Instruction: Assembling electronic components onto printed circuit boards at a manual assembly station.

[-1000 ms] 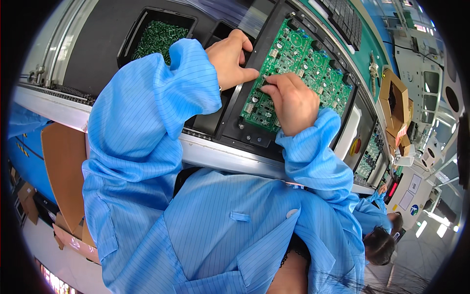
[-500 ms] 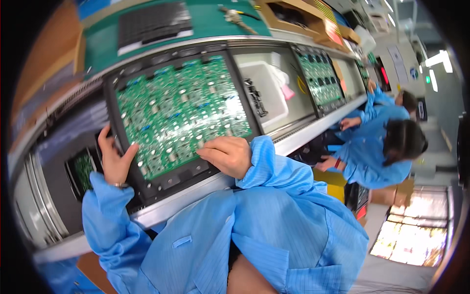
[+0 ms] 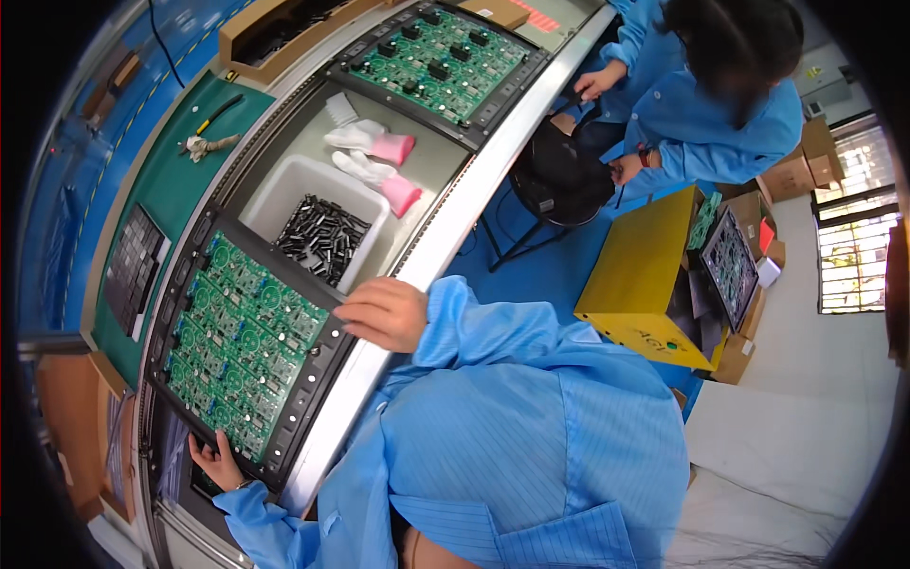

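A black carrier frame (image 3: pixel 301 406) holding a green circuit board (image 3: pixel 242 346) lies on the conveyor in front of me. My left hand (image 3: pixel 218 462) straddles the frame's near-left edge, thumb on top and the other fingers outside, partly hidden. My right hand (image 3: pixel 389 313) grips the opposite corner, its fingers close together over the rim. Small components dot the board, along with several round white outlines. Just beyond it stands a white plastic bin (image 3: pixel 270 190) with many black cylindrical capacitors (image 3: pixel 322 237) inside.
White-and-pink gloves (image 3: pixel 379 161) lie beside the bin. Farther along the conveyor sits another framed board (image 3: pixel 441 62) with black parts. A component tray (image 3: pixel 136 266) and pliers (image 3: pixel 213 142) rest on the green mat. A co-worker in blue (image 3: pixel 711 104) is near a black stool (image 3: pixel 559 175) and yellow box (image 3: pixel 635 275).
My view has turned to the right, bringing the bin of capacitors and the yellow box into fuller view. My right hand has moved from over the board to the frame's corner.
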Demonstrator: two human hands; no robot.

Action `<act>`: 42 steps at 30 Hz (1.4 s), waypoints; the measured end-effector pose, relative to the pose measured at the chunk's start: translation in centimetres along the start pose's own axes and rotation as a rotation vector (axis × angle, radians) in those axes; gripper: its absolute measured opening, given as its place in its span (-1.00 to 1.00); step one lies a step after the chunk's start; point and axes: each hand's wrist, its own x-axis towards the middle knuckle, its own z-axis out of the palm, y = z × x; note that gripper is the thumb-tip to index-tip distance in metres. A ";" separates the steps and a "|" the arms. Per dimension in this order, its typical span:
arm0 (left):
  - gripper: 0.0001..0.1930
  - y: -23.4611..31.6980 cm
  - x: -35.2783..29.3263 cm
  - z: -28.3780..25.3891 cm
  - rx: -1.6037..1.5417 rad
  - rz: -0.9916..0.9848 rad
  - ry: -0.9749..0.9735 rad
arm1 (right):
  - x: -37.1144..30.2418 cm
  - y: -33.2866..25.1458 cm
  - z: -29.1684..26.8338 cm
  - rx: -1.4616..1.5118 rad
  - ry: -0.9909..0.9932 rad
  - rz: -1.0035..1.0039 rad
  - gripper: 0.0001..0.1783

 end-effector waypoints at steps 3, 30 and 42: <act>-0.29 -1.0 -0.3 -1.5 0.028 -0.025 0.063 | 0.3 -0.4 -0.1 0.001 0.019 -0.129 -0.76; -0.65 6.7 -7.6 1.9 0.758 0.658 0.170 | 7.1 0.1 7.8 -0.106 -0.508 -0.338 -0.71; -0.60 6.0 -7.2 1.6 0.777 0.596 0.090 | 7.3 -0.6 7.3 -0.117 -0.553 -0.284 -0.70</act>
